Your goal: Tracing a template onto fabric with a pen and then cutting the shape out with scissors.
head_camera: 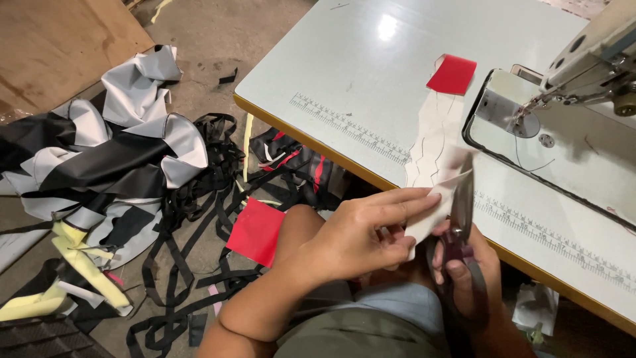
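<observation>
I note the left hand [361, 232] pinching a white fabric strip [437, 159] with a red square end; the right hand [464, 265] grips dark-handled scissors [462, 212] at the pale grey worktop [344, 66] edge.

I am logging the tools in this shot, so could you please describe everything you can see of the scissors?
The scissors stand nearly upright at the near edge of the sewing table, blades pointing up and away. The blades look like dull grey metal, the handle loops dark, perhaps maroon. The right hand grips the loops from below, fingers through them. The blades meet the edge of a white fabric strip, which the left hand pinches flat. Whether the blades are parted cannot be told.
</observation>
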